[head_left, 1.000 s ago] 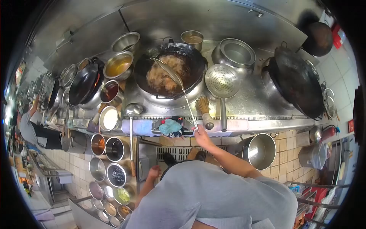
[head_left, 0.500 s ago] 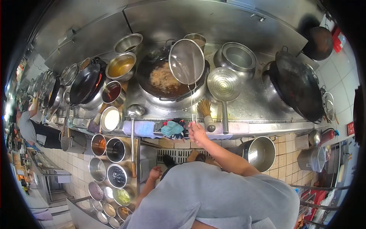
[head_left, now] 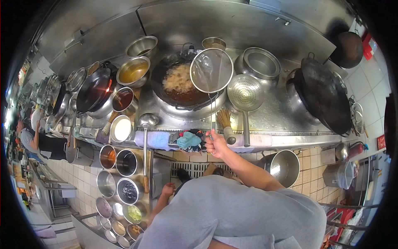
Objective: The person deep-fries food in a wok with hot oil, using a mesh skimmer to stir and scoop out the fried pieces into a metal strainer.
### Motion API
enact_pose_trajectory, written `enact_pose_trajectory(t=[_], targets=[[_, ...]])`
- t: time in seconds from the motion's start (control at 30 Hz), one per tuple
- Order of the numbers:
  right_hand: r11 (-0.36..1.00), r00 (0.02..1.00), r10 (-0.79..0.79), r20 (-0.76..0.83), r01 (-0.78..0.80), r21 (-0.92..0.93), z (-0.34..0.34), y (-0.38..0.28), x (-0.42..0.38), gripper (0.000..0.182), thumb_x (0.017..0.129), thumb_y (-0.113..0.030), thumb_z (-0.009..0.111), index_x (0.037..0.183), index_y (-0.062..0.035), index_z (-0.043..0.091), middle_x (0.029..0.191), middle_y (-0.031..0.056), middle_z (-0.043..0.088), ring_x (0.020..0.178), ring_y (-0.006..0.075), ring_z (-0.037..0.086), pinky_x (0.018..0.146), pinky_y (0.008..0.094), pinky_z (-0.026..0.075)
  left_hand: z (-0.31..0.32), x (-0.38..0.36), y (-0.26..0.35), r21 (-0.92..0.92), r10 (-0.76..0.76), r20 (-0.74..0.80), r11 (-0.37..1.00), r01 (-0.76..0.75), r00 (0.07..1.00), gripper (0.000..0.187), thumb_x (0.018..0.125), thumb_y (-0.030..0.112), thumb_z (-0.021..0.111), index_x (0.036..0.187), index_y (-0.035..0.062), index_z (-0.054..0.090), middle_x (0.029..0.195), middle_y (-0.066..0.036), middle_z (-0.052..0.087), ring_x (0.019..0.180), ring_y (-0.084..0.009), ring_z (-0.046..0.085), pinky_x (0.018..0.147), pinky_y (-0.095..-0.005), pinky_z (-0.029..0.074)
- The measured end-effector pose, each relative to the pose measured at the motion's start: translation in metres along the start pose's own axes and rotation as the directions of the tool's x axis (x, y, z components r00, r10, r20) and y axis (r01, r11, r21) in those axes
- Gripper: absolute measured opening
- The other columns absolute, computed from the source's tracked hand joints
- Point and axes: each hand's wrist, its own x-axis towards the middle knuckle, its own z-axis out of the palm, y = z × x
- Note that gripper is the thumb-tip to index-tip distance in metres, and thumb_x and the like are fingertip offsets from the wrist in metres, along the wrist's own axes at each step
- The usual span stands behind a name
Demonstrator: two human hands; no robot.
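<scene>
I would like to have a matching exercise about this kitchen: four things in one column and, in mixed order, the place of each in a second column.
Column one
1. Mesh strainer
2. Perforated ladle
3. Light brown food
4. Turquoise cloth

Column two
A. Inside the black wok
B. At the counter's front edge, beside the lavender towel
C. Held up by its handle in the right hand
D. On the steel counter, just right of the brush

Right pairs: 1-C, 2-D, 3-A, 4-B.
</scene>
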Motion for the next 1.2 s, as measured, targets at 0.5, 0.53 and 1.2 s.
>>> enact_pose_trajectory(t=[0.5,0.53,1.2], targets=[[1.000,1.000,-0.009,0.024,0.008,0.020,-0.005,-0.003,-0.003,0.033,0.102,-0.046,0.037,0.101,-0.0144,0.047,0.058,-0.0038,0.027,0.044,0.0072,0.018,0.037,0.0244,0.014,-0.001,0.047,-0.043,0.019,0.329,0.097,0.943,-0.332,0.939,0.036,0.084,0.005,0.059,0.120,0.0012,0.054,0.091,-0.013,0.064,0.076,-0.0213,0.063,0.054,-0.0326,0.051],[1.000,1.000,-0.011,0.019,0.011,0.014,-0.005,-0.003,-0.003,0.033,0.102,-0.046,0.037,0.102,-0.0144,0.047,0.058,-0.0038,0.027,0.044,0.0071,0.018,0.037,0.0244,0.014,-0.001,0.050,-0.047,0.023,0.318,0.089,0.947,-0.322,0.944,0.037,0.083,0.004,0.059,0.120,0.0015,0.055,0.091,-0.014,0.065,0.076,-0.0216,0.063,0.054,-0.0327,0.051],[1.000,0.999,-0.013,-0.034,0.013,-0.019,-0.004,-0.009,-0.009,0.032,0.102,-0.044,0.039,0.103,-0.0137,0.047,0.059,-0.0035,0.028,0.045,0.0078,0.019,0.038,0.0243,0.015,0.010,0.076,-0.082,0.137,0.404,0.114,0.898,-0.417,0.908,0.037,0.083,0.012,0.059,0.119,0.0042,0.057,0.093,-0.012,0.067,0.072,-0.0211,0.065,0.063,-0.0328,0.053]])
